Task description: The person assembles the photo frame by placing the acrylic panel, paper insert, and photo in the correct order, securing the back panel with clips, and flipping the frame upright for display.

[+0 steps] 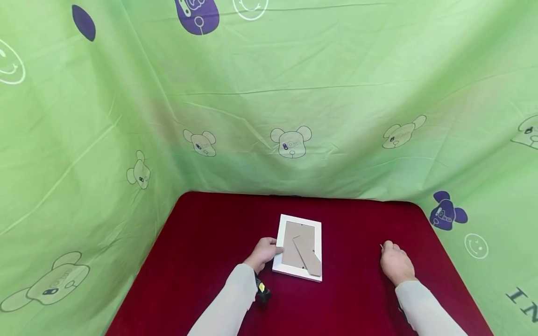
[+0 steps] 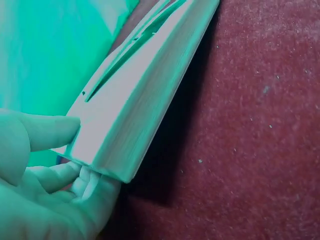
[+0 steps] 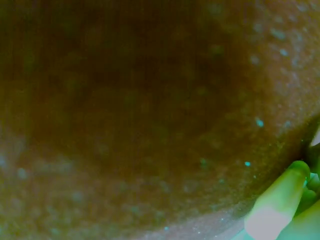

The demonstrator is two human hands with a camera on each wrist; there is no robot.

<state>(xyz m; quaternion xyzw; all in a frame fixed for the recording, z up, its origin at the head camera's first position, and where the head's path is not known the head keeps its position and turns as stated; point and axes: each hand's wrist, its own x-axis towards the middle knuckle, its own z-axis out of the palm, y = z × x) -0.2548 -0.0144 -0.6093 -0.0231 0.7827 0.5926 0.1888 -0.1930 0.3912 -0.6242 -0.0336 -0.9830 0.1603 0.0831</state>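
A white picture frame (image 1: 279,267) lies back side up, its brown backing board (image 1: 290,242) and slanting stand leg (image 1: 308,259) showing. My left hand (image 1: 264,252) grips the frame's left edge, thumb on top and fingers beneath. The left wrist view shows that picture frame (image 2: 130,115) tilted, one side lifted off the cloth with a shadow under it. Well to the right, my right hand (image 1: 397,263) is low over the cloth with curled fingers. A small thin light piece (image 1: 381,246) pokes out at its fingertips; its kind is too small to tell. In the right wrist view only some fingers (image 3: 280,205) show.
Dark red cloth (image 1: 218,224) covers the table. Green printed curtains (image 1: 294,102) hang behind it and along both sides. A black strap with a yellow mark (image 1: 261,286) is on the left wrist.
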